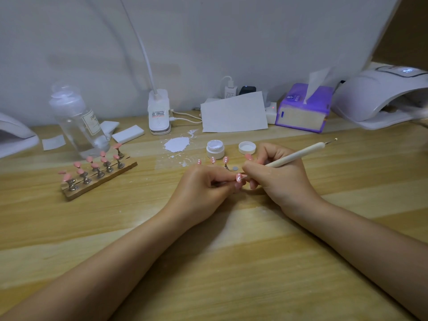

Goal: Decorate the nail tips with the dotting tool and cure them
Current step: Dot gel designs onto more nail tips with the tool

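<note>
— Where are your hands right now?

— Both sit near the middle of the pale wooden bench (231, 262). Your left hand (203, 188) has its fingers curled in, pinching a small pink nail tip with white dots (238, 177) on its stand. Your right hand (275, 179) is wrapped around the cream-coloured dotting tool with a metal ball end (298, 154), held like a pen; its working end meets the pinched tip, the other end points toward the bench's right edge.

— And the rest of the tips?

— Three more dotted pink tips (225, 160) stand just behind your left hand. A wooden block carrying rows of plain pink tips on metal stands (97, 172) lies toward the left edge.

— What about the paint and the lamp?

— The small open white gel pot (215, 148) and its white round lid (247, 147) sit just behind your hands, beside a white smear (177, 144) on the bench. The white nail curing lamp (379, 96) is at the far right corner, next to a purple tissue pack (303, 107). A clear plastic pump bottle (77, 119) stands toward the far left.
</note>
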Available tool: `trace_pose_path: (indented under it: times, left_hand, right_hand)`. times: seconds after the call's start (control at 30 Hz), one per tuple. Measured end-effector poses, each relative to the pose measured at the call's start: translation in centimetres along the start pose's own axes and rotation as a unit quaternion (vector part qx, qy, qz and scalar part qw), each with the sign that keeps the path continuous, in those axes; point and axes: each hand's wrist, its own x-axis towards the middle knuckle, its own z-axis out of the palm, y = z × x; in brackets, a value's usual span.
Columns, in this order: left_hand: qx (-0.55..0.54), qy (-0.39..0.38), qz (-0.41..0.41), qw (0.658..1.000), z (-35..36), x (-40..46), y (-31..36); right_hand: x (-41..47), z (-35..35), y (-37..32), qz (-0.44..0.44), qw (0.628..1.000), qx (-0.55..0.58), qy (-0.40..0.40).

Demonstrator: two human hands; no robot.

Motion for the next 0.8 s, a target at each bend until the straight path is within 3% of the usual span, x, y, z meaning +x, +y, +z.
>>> trace_pose_path:
  times: [0.8]
  left_hand:
    - [0.003,-0.003,-0.002,1.000,-0.01,-0.04,0.08]
  right_hand:
    - [-0.02,0.09,-0.07,-0.001,1.000,0.005,0.006]
